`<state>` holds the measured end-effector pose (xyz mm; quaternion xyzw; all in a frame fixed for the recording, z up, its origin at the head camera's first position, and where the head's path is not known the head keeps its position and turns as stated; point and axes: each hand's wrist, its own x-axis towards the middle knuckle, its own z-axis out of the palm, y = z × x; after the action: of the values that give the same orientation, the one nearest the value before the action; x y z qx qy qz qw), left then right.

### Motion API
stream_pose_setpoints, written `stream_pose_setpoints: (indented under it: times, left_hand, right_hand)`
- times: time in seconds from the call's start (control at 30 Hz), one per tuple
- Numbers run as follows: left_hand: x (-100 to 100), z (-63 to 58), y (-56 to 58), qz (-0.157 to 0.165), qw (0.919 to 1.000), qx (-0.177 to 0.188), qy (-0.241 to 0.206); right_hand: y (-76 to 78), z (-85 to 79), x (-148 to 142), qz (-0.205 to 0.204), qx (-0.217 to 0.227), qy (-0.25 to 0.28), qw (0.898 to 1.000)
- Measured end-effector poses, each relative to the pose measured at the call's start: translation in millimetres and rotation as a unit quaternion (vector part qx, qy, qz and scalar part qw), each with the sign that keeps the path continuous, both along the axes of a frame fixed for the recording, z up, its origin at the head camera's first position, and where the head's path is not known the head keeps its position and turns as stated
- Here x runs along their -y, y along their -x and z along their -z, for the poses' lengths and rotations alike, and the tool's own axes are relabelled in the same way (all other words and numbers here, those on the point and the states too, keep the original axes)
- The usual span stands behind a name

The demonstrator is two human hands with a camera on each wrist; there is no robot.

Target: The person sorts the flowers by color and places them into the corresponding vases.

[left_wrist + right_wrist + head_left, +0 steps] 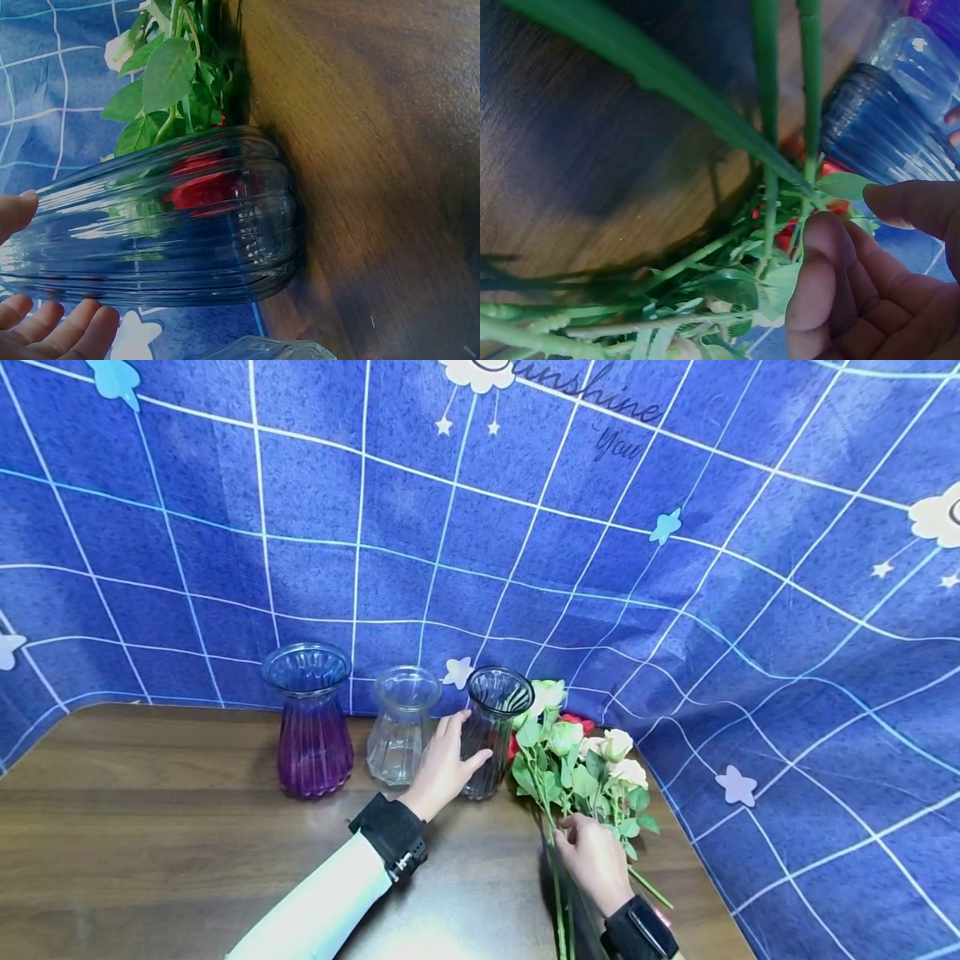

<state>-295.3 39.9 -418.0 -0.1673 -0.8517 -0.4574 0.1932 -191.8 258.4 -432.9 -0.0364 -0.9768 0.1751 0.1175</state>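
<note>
My left hand (446, 760) is at a dark, ribbed glass vase (187, 217) standing upright. Its thumb lies across the vase's front in the head view, and its fingers are along the left side. The left wrist view has thumb and fingers spread apart on either side of the glass. My right hand (596, 860) is over the green stems (769, 112) of artificial roses. Its thumb and index finger stand apart, a leaf (844, 185) showing between them, and the stems pass right by the index fingertip. White-green roses (564, 737) lie beyond this hand.
Left of the dark vase stand a clear glass vase (396, 747) and a blue-purple vase (315, 743). Cream roses (627, 772) and red roses (577, 722) lie at the table's right. Blue patterned cloth (420, 527) rises behind the wooden table (150, 843).
</note>
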Motion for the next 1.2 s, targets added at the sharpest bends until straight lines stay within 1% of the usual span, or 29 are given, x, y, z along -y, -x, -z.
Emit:
stream_pose_setpoints:
  times: [0.23,0.37,0.6,0.73,0.97,1.1,1.2]
  left_hand:
    - [-3,0.9,0.2,-0.011,0.9999,-0.009,-0.005]
    - [-4,1.0,0.2,-0.018,0.9998,-0.007,-0.004]
    - [-6,2.7,2.3,-0.026,0.9996,0.001,0.006]
    - [-7,4.7,3.0,-0.029,0.9996,-0.003,0.007]
    - [-6,9.0,4.4,-0.038,0.9988,-0.007,0.03]
    - [-5,8.9,4.6,-0.041,0.9982,-0.015,0.041]
    - [-6,8.6,5.1,-0.04,0.9982,-0.016,0.04]
  right_hand:
    - [6.2,4.2,-4,0.007,0.015,0.002,1.0]
    - [9.0,5.5,-4,0.006,0.019,0.003,1.0]
    - [13.1,8.0,-2,-0.005,0.003,-0.012,1.0]
    - [17.4,9.8,-1,-0.012,-0.004,-0.013,1.0]
    - [23.2,13.7,2,-0.027,-0.014,-0.02,0.999]
    - [26.1,13.1,3,-0.029,-0.01,-0.019,0.999]
    - [28.5,12.8,3,-0.029,-0.003,-0.022,0.999]
